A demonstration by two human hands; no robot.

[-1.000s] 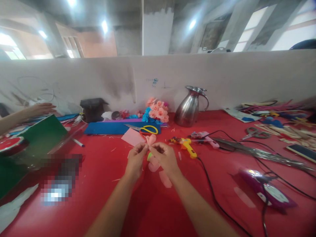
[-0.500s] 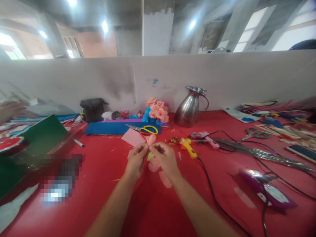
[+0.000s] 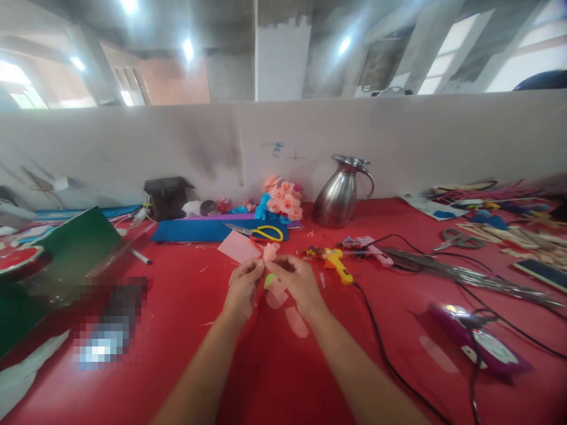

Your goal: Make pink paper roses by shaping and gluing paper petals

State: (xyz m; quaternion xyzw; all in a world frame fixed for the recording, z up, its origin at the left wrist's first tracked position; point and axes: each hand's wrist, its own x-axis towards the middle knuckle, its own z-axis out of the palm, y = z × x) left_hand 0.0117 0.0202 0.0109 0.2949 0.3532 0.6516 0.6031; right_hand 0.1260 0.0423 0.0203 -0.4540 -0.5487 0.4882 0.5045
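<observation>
Over the middle of the red table (image 3: 274, 378), my left hand (image 3: 244, 284) pinches the base of a small pink paper flower (image 3: 270, 251). The fingertips of my right hand (image 3: 297, 281) close on the same base from the right. Between the hands a bit of green (image 3: 269, 281) shows, and loose pink paper petals (image 3: 296, 321) lie beneath. Just beyond are a pink paper sheet (image 3: 238, 247) and scissors with yellow handles (image 3: 267, 232), resting partly on a blue sheet (image 3: 195, 231).
A yellow glue gun (image 3: 339, 265) and a pink one (image 3: 376, 251) lie right of my hands, with black cords. Behind stand a steel jug (image 3: 339, 195) and pink and blue paper flowers (image 3: 284, 199). A purple power strip (image 3: 482, 342) sits at the right.
My right hand has shifted slightly, and the pink flower looks a little turned and fuller. Another person's hand at the far left has moved out of view.
</observation>
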